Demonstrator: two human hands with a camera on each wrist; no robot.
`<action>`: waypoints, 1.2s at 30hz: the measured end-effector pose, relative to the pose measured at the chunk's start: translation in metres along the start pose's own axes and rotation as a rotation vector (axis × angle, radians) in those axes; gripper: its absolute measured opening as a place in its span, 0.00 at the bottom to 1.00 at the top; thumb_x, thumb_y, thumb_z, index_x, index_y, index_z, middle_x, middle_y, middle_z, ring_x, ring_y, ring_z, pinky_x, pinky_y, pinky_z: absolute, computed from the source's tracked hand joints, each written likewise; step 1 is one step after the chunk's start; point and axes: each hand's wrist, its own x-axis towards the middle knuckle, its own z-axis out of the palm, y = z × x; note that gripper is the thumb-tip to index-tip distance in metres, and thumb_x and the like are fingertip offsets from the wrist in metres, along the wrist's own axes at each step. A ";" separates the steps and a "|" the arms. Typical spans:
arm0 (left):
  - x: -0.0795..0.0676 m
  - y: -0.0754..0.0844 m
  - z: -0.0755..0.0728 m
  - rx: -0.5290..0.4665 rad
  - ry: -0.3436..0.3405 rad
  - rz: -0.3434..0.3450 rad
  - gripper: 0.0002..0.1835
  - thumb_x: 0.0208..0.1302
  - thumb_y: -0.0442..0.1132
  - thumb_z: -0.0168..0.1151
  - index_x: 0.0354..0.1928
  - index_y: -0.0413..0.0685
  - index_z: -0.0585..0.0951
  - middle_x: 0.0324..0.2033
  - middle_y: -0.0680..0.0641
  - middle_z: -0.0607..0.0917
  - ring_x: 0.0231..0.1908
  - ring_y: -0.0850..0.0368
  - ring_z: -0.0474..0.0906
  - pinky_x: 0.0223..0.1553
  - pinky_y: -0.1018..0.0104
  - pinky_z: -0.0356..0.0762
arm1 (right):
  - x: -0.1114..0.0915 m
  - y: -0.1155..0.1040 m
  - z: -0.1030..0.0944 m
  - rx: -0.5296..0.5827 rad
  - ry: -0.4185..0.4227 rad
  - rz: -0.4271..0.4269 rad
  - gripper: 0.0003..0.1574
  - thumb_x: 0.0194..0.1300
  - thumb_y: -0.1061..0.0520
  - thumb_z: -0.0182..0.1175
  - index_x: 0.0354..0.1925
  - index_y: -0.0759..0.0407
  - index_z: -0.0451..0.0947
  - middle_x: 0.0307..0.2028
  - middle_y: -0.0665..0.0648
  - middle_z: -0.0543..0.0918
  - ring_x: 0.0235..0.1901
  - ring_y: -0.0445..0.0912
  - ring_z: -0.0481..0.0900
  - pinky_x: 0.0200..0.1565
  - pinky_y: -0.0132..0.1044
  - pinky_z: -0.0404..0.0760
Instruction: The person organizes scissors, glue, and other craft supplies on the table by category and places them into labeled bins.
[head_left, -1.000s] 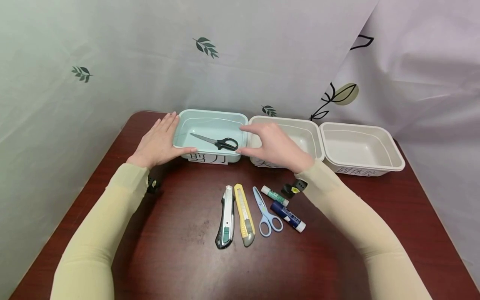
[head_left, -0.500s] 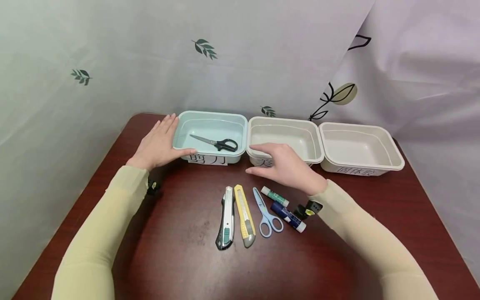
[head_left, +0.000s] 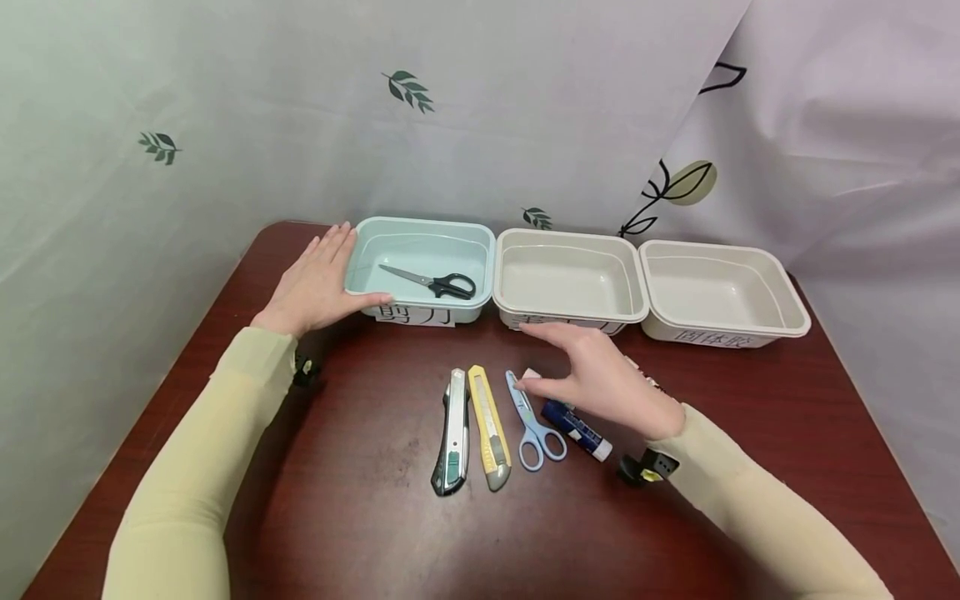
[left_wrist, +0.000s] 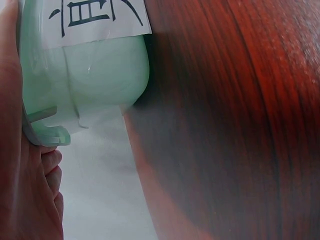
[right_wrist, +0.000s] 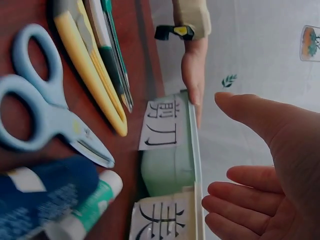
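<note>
My left hand point(head_left: 311, 283) rests at the left end of a light blue bin point(head_left: 405, 248), fingers straight along its side and thumb over the front rim. Black-handled scissors point(head_left: 448, 286) lie inside that bin. My right hand point(head_left: 603, 375) hovers over the table, thumb and fingers spread apart with nothing between them. Near it lie light blue scissors point(head_left: 534, 432) and a dark blue glue stick point(head_left: 579, 432). A green-and-white glue stick point(right_wrist: 95, 206) shows in the right wrist view; the right hand mostly covers it in the head view.
Left of the blue scissors lie a yellow utility knife point(head_left: 489, 429) and a silver-and-black utility knife point(head_left: 452, 433). Two beige bins point(head_left: 566, 267) stand right of the blue one, with paper labels on their fronts. A pale cloth point(head_left: 300, 108) hangs behind the table.
My right hand has moved from the blue bin's right end toward me and to the right, down over the glue sticks. The left hand has stayed put.
</note>
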 end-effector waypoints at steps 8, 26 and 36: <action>0.000 0.000 0.000 -0.003 -0.003 -0.001 0.66 0.59 0.80 0.53 0.80 0.35 0.43 0.79 0.36 0.44 0.78 0.43 0.36 0.76 0.52 0.31 | -0.021 0.000 0.006 0.040 0.002 0.029 0.45 0.53 0.44 0.80 0.65 0.58 0.78 0.59 0.52 0.82 0.58 0.44 0.79 0.57 0.44 0.80; 0.001 0.000 -0.001 0.001 -0.005 -0.001 0.66 0.60 0.80 0.53 0.80 0.35 0.43 0.79 0.35 0.43 0.78 0.43 0.36 0.76 0.52 0.30 | -0.064 -0.008 0.036 0.123 -0.028 0.061 0.44 0.51 0.45 0.81 0.63 0.59 0.79 0.56 0.52 0.84 0.49 0.44 0.82 0.50 0.43 0.83; 0.000 0.000 -0.002 0.000 0.000 -0.001 0.66 0.60 0.79 0.53 0.80 0.34 0.44 0.79 0.35 0.44 0.78 0.43 0.37 0.76 0.52 0.31 | -0.078 -0.015 0.044 0.119 -0.044 0.056 0.49 0.50 0.37 0.80 0.62 0.61 0.79 0.55 0.52 0.84 0.43 0.40 0.82 0.46 0.38 0.83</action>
